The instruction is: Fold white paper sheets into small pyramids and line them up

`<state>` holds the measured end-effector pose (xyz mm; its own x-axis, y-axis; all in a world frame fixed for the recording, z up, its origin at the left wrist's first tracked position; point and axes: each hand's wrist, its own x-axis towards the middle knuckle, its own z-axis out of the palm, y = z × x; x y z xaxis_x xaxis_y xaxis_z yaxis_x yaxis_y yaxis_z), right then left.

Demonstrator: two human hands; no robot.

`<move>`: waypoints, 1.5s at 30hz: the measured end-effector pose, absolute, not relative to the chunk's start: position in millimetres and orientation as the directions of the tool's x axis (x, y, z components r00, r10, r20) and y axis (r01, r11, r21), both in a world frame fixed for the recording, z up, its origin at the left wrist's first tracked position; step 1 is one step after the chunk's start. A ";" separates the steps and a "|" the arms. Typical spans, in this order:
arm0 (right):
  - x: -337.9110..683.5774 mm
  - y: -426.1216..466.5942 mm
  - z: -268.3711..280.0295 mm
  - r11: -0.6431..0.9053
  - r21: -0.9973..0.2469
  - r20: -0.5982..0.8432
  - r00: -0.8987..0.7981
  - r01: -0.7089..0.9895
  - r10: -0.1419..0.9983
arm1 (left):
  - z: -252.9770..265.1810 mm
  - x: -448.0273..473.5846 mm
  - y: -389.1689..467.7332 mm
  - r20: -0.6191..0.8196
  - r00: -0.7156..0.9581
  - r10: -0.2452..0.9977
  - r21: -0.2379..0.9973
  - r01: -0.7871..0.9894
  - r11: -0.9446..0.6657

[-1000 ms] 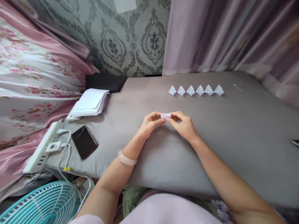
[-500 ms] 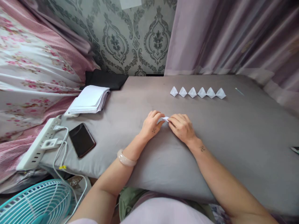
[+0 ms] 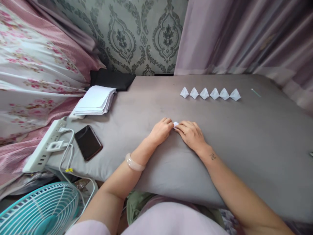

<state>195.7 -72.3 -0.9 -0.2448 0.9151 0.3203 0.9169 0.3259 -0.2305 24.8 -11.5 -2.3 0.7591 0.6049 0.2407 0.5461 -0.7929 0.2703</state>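
Observation:
A small folded piece of white paper [image 3: 175,125] sits between my two hands, just above or on the grey cloth surface [image 3: 146,101]. My left hand [image 3: 161,130] pinches its left side with closed fingers, a pale bangle on that wrist. From the right, my right hand [image 3: 191,133] grips the other side between thumb and fingers. Most of the paper is hidden by the fingertips, so its exact shape is unclear. Farther back on the right stands a row of several folded white paper boats [image 3: 204,93], each with a pointed peak.
At the left lie a stack of white paper [image 3: 94,101], a black cloth item [image 3: 110,80] and a phone [image 3: 88,142]. A power strip [image 3: 46,145] with white cables runs along the left edge, above a teal fan [image 3: 46,212]. A thin stick [image 3: 256,93] lies far right.
The fingers of both hands have drawn closer together, and less of the folded paper shows between them. The whole view has shifted slightly; the row of paper boats stays as it was.

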 end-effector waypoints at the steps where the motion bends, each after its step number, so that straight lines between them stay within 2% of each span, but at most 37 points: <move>1: 195.1 -74.2 -1.3 0.303 -0.258 0.310 -0.218 0.918 0.925 | -2.9 23.3 -11.3 0.240 0.758 0.606 0.307 0.533 -0.788; 8: 186.9 -79.9 -3.6 0.131 -0.402 0.260 -0.024 0.906 0.965 | -10.2 19.1 0.0 0.290 0.711 0.641 0.556 0.420 -0.717; 11: 184.8 -81.0 -2.9 0.054 -0.419 0.232 0.050 0.906 0.971 | -8.5 19.1 2.3 0.275 0.688 0.672 0.616 0.410 -0.673; 19: 186.2 -83.5 0.8 0.069 -0.382 0.188 0.004 0.922 0.982 | -2.8 15.4 2.9 0.198 0.699 0.687 0.656 0.426 -0.623; 25: 186.6 -82.2 0.8 0.051 -0.382 0.162 0.013 0.923 0.987 | -8.5 18.5 4.4 0.264 0.729 0.632 0.541 0.430 -0.723; 34: 190.0 -79.6 4.7 0.155 -0.324 0.211 -0.088 0.933 0.974 | -7.7 13.9 4.1 0.301 0.771 0.562 0.540 0.348 -0.766; 39: 191.3 -76.7 3.8 0.139 -0.355 0.210 -0.066 0.925 0.975 | -9.1 17.6 6.8 0.287 0.734 0.616 0.618 0.350 -0.704; 45: 193.0 -69.9 3.3 0.047 -0.492 0.155 0.034 0.869 0.987 | -4.2 21.8 6.8 0.199 0.644 0.739 0.715 0.420 -0.559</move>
